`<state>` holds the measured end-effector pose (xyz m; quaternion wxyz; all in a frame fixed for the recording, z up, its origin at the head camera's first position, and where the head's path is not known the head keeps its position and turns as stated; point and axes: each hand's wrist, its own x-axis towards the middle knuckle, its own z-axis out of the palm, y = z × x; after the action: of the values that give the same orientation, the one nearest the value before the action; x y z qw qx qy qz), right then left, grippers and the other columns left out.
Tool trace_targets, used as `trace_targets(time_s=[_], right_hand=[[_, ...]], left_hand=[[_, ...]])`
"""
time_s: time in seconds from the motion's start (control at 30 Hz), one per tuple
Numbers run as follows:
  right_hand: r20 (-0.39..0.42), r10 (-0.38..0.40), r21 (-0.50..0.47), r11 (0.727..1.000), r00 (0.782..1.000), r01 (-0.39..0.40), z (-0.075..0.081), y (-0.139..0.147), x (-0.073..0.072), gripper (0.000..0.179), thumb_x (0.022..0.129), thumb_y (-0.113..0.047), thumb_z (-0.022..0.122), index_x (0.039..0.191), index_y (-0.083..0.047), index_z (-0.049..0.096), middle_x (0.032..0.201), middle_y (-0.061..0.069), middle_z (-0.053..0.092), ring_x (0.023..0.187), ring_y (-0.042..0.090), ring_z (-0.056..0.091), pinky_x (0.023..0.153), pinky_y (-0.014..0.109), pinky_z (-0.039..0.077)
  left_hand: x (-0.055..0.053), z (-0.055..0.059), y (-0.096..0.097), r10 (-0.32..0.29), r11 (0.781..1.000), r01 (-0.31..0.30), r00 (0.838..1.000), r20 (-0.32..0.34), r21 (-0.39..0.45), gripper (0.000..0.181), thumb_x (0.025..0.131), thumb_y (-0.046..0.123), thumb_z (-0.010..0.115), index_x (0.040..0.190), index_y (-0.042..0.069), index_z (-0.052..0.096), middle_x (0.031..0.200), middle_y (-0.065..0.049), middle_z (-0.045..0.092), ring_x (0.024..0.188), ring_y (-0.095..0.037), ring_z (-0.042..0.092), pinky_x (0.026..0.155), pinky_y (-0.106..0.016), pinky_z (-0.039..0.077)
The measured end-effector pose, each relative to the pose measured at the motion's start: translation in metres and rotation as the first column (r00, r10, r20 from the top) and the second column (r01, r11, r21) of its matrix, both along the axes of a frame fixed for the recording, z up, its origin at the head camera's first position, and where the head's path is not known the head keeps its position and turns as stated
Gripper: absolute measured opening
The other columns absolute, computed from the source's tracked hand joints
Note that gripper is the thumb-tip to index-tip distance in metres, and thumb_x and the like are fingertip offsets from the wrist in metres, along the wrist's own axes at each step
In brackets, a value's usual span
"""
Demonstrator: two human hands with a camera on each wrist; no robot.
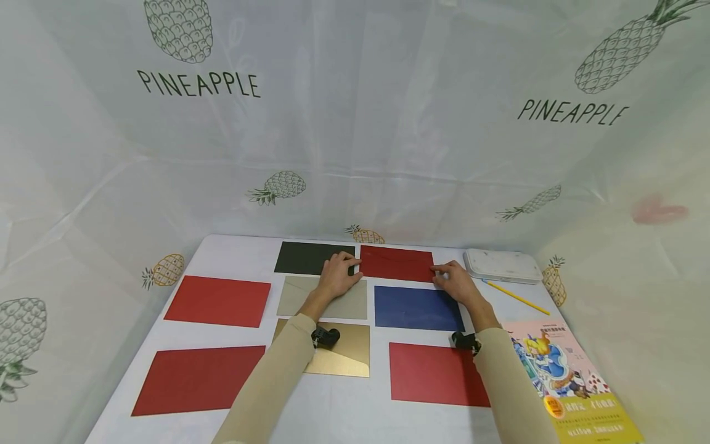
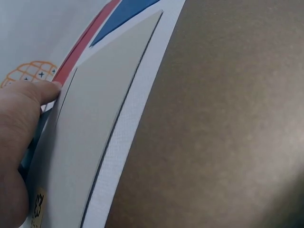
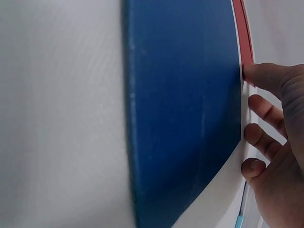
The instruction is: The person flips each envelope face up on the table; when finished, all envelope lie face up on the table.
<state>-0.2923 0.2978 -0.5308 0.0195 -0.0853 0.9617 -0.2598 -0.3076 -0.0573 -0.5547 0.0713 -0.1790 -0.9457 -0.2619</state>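
A flat red envelope with faint flap-like lines lies at the back middle of the white table. My left hand rests over the right end of a dark green rectangle, fingertips at the red envelope's left edge. In the left wrist view one extended finger meets the red edge. At the envelope's right edge, my right hand touches with a fingertip; its other fingers hang loosely bent in the right wrist view. In front lie a cream envelope and a blue one.
Red rectangles lie at left, with a darker red one nearer. A gold rectangle and another red one lie beneath my forearms. On the right are a white case, yellow pencil and illustrated book.
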Motion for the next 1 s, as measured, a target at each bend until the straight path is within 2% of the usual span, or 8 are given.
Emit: trace_targets(time_s=[0.47,0.67,0.83,1.0], right_hand=[[0.014,-0.024,-0.04,0.999,1.0,0.025,-0.004,0.001,0.001,0.041,0.098,-0.021,0.063,0.136,-0.007,0.063,0.127,0.02,0.053,0.11,0.035,0.055,0.095,0.055,0.045],[-0.028,-0.041,0.012,0.999,0.999,0.041,0.004,-0.007,0.001,0.045,0.096,-0.022,0.065,0.138,-0.009,0.06,0.122,0.019,0.059,0.103,0.034,0.059,0.089,0.053,0.049],[-0.079,-0.059,-0.011,0.998,0.995,0.058,0.017,-0.025,0.004,0.044,0.096,-0.024,0.067,0.136,-0.008,0.06,0.121,0.02,0.062,0.104,0.035,0.061,0.089,0.054,0.05],[-0.084,0.004,-0.075,0.997,0.996,-0.011,0.022,-0.06,0.004,0.036,0.096,-0.024,0.067,0.129,-0.008,0.066,0.127,0.017,0.06,0.113,0.035,0.059,0.098,0.054,0.048]], left_hand=[[0.002,-0.003,-0.001,-0.006,1.0,0.006,1.0,-0.012,0.011,0.043,0.096,0.037,0.067,0.136,0.02,0.066,0.134,-0.005,0.057,0.12,-0.026,0.052,0.088,-0.042,0.039],[0.003,-0.001,-0.005,-0.002,0.998,0.004,0.999,-0.034,0.06,0.041,0.097,0.035,0.067,0.134,0.017,0.066,0.133,-0.006,0.058,0.119,-0.027,0.052,0.089,-0.045,0.038],[0.002,0.008,-0.018,0.032,0.991,-0.024,0.998,-0.052,0.135,0.04,0.097,0.031,0.068,0.133,0.016,0.067,0.133,-0.006,0.059,0.119,-0.028,0.051,0.09,-0.047,0.037],[-0.001,0.021,-0.048,0.087,0.988,-0.079,0.995,-0.056,0.13,0.04,0.095,0.029,0.07,0.133,0.017,0.067,0.134,-0.006,0.06,0.124,-0.029,0.051,0.093,-0.049,0.037]])
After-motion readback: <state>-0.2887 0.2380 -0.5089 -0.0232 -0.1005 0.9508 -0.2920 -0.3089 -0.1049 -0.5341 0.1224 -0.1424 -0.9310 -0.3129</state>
